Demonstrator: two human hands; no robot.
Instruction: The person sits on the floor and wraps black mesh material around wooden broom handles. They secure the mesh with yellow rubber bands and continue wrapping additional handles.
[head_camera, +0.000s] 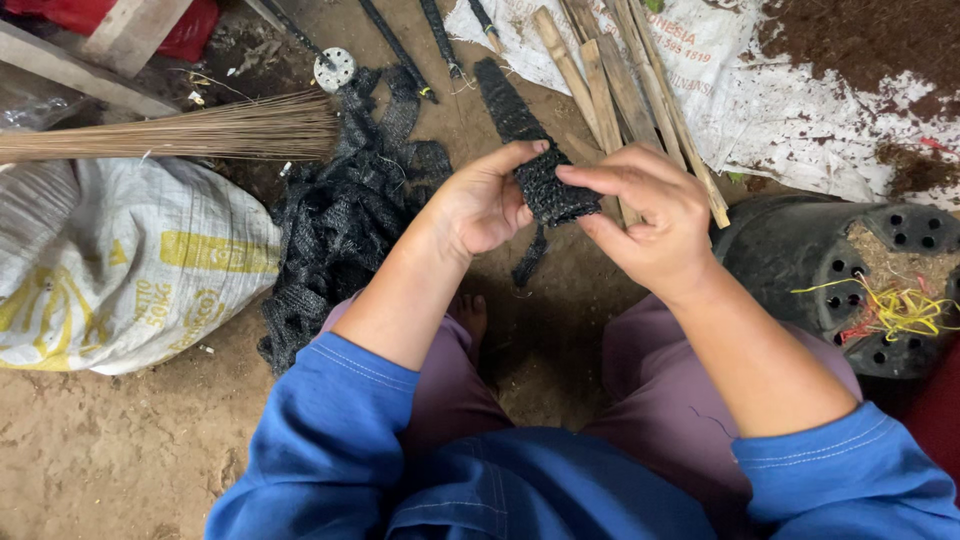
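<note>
Item in hand: black mesh strip (548, 190), bunched into a wad between both my hands, a loose tail hanging below it toward the dirt floor (130, 450).

Left hand (480, 205): grip closed on the wad's left side, thumb stretched over the top.

Right hand (650, 215): grip closed on the wad's right side, forefinger and thumb pinching the mesh.

Surroundings: heap of black mesh (345, 220) on the floor, left of my left forearm. Broom of thin sticks (200, 130) beyond it, lying above a white woven sack (120, 260). Bamboo slats (620, 80) just past my right hand, resting on a white sheet (800, 110). Black perforated pot (850, 260) on its side at right, yellow string (900, 310) at its mouth.
</note>
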